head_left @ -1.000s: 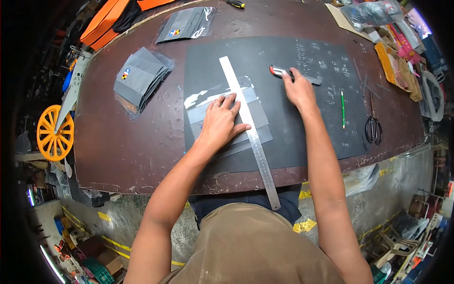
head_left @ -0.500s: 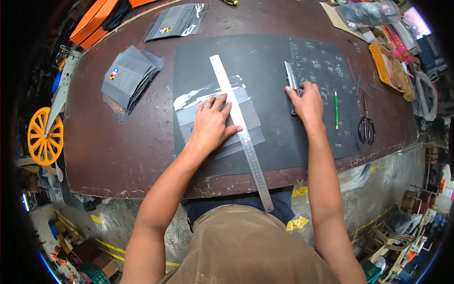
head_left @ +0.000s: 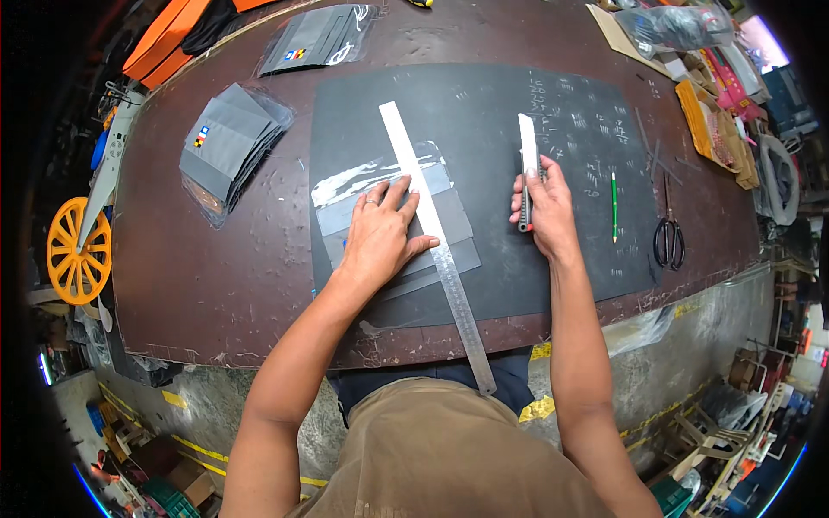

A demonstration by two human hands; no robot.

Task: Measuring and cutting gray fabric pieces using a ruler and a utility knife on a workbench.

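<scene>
My left hand (head_left: 381, 231) lies flat on a long steel ruler (head_left: 436, 237), pressing it onto a clear plastic bag of grey sheets (head_left: 393, 216). The ruler runs diagonally over a black cutting mat (head_left: 484, 112) and sticks out past the table's near edge. My right hand (head_left: 542, 205) is closed round a utility knife (head_left: 528, 160), which stands on the mat to the right of the ruler with its blade end pointing away from me.
A green pen (head_left: 614, 205) and black scissors (head_left: 667, 233) lie right of the knife. Two stacks of bagged grey sheets (head_left: 229, 142) (head_left: 319, 39) sit at the left and far side. Clutter lines the right edge, and an orange wheel (head_left: 76, 250) stands beside the brown table (head_left: 216, 276).
My right hand has taken up the knife from the mat and drawn it nearer, so that it now points away from me. The left hand stays pressed on the ruler.
</scene>
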